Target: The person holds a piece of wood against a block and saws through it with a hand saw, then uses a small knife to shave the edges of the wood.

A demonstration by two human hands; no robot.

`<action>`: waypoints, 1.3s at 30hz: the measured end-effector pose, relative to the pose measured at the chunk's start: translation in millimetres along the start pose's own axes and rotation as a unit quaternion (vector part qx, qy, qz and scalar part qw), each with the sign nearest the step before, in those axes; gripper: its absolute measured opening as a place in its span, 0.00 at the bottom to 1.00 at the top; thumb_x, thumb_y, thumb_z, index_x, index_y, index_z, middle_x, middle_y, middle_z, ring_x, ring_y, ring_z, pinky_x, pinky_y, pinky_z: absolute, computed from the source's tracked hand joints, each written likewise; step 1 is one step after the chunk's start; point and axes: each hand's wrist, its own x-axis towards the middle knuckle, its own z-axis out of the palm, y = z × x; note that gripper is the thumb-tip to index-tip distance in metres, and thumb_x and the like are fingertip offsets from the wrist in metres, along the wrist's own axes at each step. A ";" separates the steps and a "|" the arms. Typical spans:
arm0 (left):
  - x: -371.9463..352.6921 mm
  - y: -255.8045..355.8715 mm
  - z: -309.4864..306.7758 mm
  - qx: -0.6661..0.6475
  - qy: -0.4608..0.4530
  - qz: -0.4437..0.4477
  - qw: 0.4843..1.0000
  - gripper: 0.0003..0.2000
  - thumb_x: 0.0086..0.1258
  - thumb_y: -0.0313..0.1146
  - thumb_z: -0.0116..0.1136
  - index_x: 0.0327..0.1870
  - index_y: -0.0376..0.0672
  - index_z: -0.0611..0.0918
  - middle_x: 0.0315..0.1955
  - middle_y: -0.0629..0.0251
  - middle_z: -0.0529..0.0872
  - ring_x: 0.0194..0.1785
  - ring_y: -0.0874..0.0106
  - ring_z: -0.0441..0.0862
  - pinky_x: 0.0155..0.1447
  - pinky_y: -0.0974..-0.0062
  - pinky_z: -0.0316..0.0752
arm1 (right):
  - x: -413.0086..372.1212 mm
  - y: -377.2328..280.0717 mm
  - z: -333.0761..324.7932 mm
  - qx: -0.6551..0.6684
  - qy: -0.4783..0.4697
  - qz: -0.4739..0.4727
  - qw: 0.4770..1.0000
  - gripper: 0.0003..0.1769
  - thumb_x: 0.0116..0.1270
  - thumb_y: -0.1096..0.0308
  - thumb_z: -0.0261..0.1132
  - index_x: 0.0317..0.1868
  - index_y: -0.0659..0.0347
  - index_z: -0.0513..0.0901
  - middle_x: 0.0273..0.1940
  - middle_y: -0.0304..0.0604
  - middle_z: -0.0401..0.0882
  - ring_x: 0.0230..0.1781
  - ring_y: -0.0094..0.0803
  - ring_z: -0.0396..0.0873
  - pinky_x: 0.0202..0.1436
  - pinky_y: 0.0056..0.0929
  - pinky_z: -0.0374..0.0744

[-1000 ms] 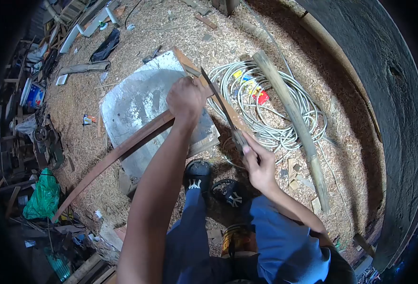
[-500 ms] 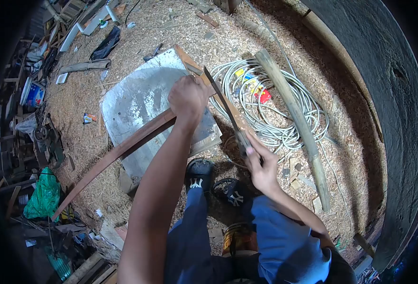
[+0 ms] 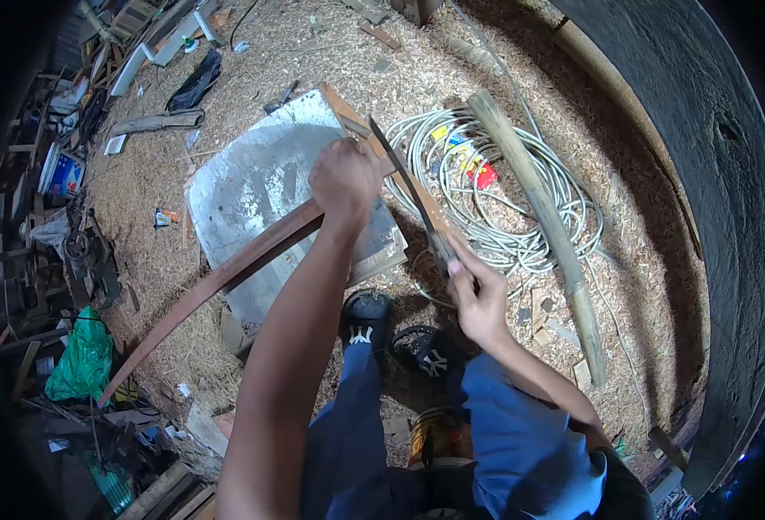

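Your left grip point(image 3: 343, 178) clenches the wooden strip point(image 3: 226, 277) above the metal sheet point(image 3: 252, 182); your right grip point(image 3: 478, 299) clasps the knife point(image 3: 407, 187), blade just beside.

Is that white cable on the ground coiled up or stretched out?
Coiled up: the long white cable lies in many overlapping loops on the wood shavings, with a thick pale wooden pole lying across the loops.

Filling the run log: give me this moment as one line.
left hand: grips strip | right hand: holds knife, blade beside left hand | under: metal sheet | beside: cable coil, pole
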 end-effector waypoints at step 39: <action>-1.6 -0.6 -0.2 0.007 -0.026 0.006 1.000 0.19 0.70 0.43 0.57 0.40 0.34 0.91 0.35 0.41 0.90 0.42 0.44 0.90 0.53 0.50 0.84 | -19.2 8.7 -8.7 -0.011 0.002 -0.029 1.000 0.22 0.80 0.71 0.61 0.72 0.65 0.79 0.33 0.31 0.81 0.28 0.16 0.68 0.34 0.22 0.71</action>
